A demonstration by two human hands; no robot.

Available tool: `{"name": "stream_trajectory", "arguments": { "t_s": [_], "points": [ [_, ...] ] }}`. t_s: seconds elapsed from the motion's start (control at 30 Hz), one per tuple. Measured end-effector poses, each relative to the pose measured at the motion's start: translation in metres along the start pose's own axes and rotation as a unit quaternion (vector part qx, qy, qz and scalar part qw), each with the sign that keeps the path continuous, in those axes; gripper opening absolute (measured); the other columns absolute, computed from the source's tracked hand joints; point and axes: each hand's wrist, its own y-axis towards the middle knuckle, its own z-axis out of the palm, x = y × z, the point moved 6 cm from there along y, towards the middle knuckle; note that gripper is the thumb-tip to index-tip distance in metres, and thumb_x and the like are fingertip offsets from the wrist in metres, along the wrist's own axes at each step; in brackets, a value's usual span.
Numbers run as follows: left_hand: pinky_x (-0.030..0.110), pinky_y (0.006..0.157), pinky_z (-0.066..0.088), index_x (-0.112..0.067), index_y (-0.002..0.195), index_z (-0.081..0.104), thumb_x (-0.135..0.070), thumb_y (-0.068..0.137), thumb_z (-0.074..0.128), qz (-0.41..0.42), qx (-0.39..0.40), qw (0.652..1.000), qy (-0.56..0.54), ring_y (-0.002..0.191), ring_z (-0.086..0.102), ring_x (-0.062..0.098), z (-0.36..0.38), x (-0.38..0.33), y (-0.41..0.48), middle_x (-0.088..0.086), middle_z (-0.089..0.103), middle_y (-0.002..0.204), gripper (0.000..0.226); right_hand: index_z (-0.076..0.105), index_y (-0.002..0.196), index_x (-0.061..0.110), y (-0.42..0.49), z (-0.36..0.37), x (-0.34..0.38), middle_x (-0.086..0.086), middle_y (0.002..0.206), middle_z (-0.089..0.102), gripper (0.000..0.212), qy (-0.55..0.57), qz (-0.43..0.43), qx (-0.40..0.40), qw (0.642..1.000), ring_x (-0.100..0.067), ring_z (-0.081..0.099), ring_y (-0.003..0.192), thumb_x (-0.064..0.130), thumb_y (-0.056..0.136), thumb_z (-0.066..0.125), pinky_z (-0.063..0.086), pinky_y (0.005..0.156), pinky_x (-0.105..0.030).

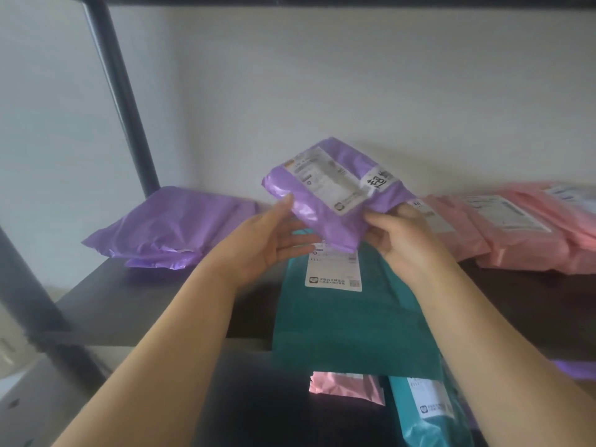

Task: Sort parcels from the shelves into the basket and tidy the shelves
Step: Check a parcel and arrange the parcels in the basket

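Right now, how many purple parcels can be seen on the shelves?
3, perhaps more. One purple parcel is held up in both hands, one purple parcel lies at the shelf's left end, and a purple edge shows on the lower shelf at right. Others may be hidden.

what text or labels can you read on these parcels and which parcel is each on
"超": large black character on a white strip on the held purple parcel; a second character beside it is cut off.
Held purple parcel's shipping label: too blurred.
Teal parcel label: too small.
Pink parcels labels: blurred.
Lower teal parcel label: unreadable.
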Motion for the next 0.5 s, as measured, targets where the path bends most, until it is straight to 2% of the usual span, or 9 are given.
{"name": "stream_trajectory", "arguments": {
  "t_s": [0.1,0.2,0.3,0.4,0.5],
  "points": [
    [0.030,0.081,0.058,-0.009,0.121,0.060,-0.036,0.087,0.060,0.015,-0.009,1.000,0.000,0.101,0.071,0.021,0.001,0.002,0.002,0.008,0.073,0.112,0.043,0.063,0.117,0.000,-0.003,0.010,-0.006,-0.015,0.113,0.072,0.030,-0.100,0.003,0.066,0.993,-0.029,0.070,0.105,-0.011,0.089,0.059,0.059,0.088,-0.035],
    [0.028,0.075,0.059,-0.010,0.110,0.064,-0.019,0.092,0.060,0.042,-0.052,0.997,-0.035,0.093,0.073,0.016,-0.007,0.000,0.001,0.003,0.076,0.103,0.020,0.063,0.119,0.001,-0.007,0.016,-0.011,-0.014,0.112,0.073,0.035,-0.159,-0.003,0.102,0.982,-0.026,0.072,0.103,-0.011,0.086,0.064,0.059,0.088,-0.036],
    [0.028,0.072,0.059,-0.010,0.111,0.063,-0.010,0.094,0.057,0.064,-0.072,0.993,-0.073,0.091,0.073,0.016,-0.016,-0.003,-0.001,0.001,0.076,0.101,0.017,0.061,0.122,-0.002,-0.006,0.017,-0.010,-0.017,0.115,0.072,0.035,-0.115,0.007,0.116,0.987,-0.028,0.071,0.105,0.007,0.088,0.067,0.059,0.088,-0.035],
    [0.030,0.076,0.059,-0.014,0.114,0.062,-0.009,0.095,0.055,0.078,-0.060,0.991,-0.092,0.098,0.072,0.017,-0.016,-0.007,-0.003,0.000,0.075,0.107,0.020,0.059,0.122,-0.004,-0.002,0.008,-0.004,-0.020,0.116,0.071,0.049,-0.062,0.011,0.084,0.994,-0.031,0.070,0.105,0.028,0.085,0.068,0.058,0.085,-0.036],
    [0.027,0.076,0.058,-0.014,0.113,0.063,-0.013,0.095,0.056,0.083,-0.061,0.989,-0.104,0.097,0.072,0.016,-0.015,-0.008,-0.004,0.000,0.075,0.106,0.020,0.062,0.120,-0.004,-0.003,0.005,-0.005,-0.019,0.111,0.072,0.043,-0.092,-0.004,0.083,0.992,-0.027,0.070,0.091,0.019,0.083,0.069,0.060,0.072,-0.029]
  ]
}}
